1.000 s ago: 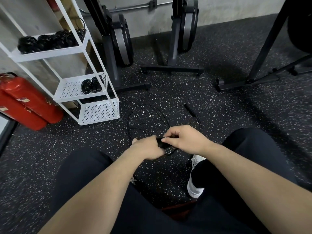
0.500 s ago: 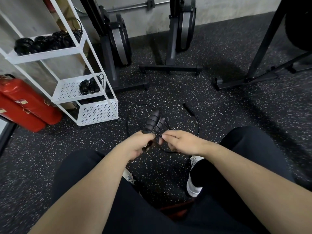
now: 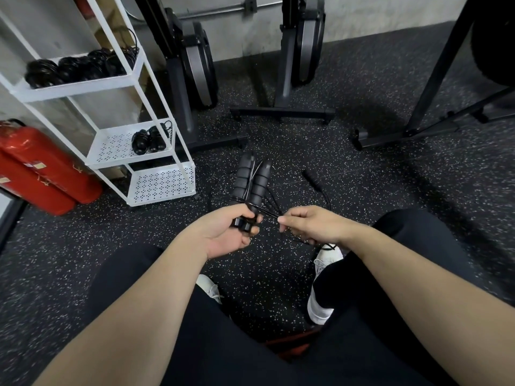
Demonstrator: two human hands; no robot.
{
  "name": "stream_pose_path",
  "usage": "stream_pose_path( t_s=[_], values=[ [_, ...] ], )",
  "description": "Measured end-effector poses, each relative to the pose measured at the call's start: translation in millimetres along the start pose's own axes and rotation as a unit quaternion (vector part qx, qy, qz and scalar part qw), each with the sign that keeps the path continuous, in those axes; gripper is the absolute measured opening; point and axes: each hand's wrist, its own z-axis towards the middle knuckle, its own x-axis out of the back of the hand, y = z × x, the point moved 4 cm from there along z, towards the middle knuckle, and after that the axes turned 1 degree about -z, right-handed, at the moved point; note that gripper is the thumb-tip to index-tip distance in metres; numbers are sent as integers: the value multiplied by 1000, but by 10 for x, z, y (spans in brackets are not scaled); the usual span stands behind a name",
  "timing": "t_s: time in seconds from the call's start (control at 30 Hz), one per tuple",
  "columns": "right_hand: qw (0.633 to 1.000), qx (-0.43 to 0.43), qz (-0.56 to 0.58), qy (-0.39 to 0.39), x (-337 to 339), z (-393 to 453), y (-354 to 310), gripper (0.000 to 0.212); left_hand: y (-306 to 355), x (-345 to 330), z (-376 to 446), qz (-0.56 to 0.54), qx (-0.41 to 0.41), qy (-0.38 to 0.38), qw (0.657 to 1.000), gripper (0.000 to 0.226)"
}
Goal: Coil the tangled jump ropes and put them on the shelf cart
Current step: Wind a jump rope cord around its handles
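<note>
Black foam handles [image 3: 252,183] of a jump rope are standing side by side, pointing away from the person, with their near ends clenched in the left hand [image 3: 231,228]. The right hand [image 3: 309,225] is pinching the thin black cord [image 3: 271,215] between thumb and fingertips just right of the handles, and several strands are fanning out between the two hands. More of the cord is trailing down past the right hand toward a white shoe [image 3: 324,259] on the speckled rubber floor [image 3: 390,190].

Another rope handle [image 3: 313,178] is lying on the floor to the right of the held pair and a little farther off, with its cord curving back toward the person.

The white shelf cart [image 3: 156,162] is standing to the far left. Its top tier is carrying a row of coiled black ropes [image 3: 80,66], its middle tier is holding two smaller coils [image 3: 149,139], and the perforated bottom tier is showing only bare metal where visible. Two red cylinders [image 3: 41,174] are lying against the cart's left side. Dark machine stands [image 3: 281,111] are sitting on the floor along the far wall, beyond the held handles, and another dark frame [image 3: 418,126] is crossing the far right. The person's dark trouser legs are filling the near edge of the view.
</note>
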Motion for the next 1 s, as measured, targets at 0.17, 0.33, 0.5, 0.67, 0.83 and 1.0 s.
stream_pose_path(
  t_s=[0.17, 0.33, 0.5, 0.67, 0.83, 1.0],
  values=[
    [996, 11, 67, -51, -58, -4, -51, 39, 62, -151, -79, -77, -45, -66, 994, 35],
    [997, 20, 61, -48, -36, -7, -70, 43, 81, -190, -169, -57, -52, -107, 991, 30],
    [1000, -11, -28, -6, 51, -6, -43, 53, 36, -207, -216, 45, -44, -158, 986, 27],
    [999, -18, -34, 12, 115, 46, 50, 52, 32, -238, -227, 105, -40, -157, 981, 62],
    [998, -18, -54, 9, 129, 89, 152, 57, 27, -307, -251, 210, -34, -87, 973, 56],
    [999, 1, 1, -35, 94, 26, 38, 41, 107, -299, -260, 176, -50, -97, 978, 51]
  ],
)
